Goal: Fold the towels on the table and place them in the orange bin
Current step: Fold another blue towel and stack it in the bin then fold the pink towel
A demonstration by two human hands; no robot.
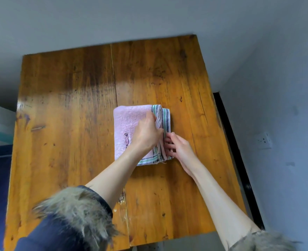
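Folded pink towel [127,127], striped hem, mid-table [68,87]; left hand [147,132] pinches hem, right hand [178,145] fingers straight against right edge; bare wood all round

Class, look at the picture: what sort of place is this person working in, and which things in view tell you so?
Probably a plain room in a home. A worn wooden table stands against a painted grey wall with a wall socket, and a pink household towel lies on it.
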